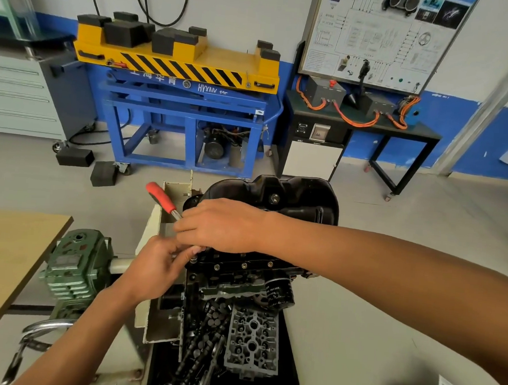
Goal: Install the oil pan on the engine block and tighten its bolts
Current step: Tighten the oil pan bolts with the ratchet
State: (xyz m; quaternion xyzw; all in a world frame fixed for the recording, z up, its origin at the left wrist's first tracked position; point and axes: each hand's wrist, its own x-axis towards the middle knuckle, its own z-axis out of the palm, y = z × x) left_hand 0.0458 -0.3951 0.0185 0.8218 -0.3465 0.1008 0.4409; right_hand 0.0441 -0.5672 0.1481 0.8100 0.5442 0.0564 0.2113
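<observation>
A black oil pan [279, 194] sits on top of the upturned engine block [234, 284], which is held on a stand. Several bolts [244, 265] line the pan's near flange. A ratchet wrench with a red handle [160, 198] angles down to the flange's near left corner. My right hand [219, 224] is closed around the wrench's shaft just above that corner. My left hand [158, 268] pinches the wrench's head end at the corner bolt; the head itself is hidden by my fingers.
A green gearbox [74, 265] of the stand is at the left, beside a wooden tabletop [8, 253]. A tray below holds a cylinder head [252, 342] and camshafts. A blue and yellow lift table [178, 97] and a trainer board [378, 35] stand behind.
</observation>
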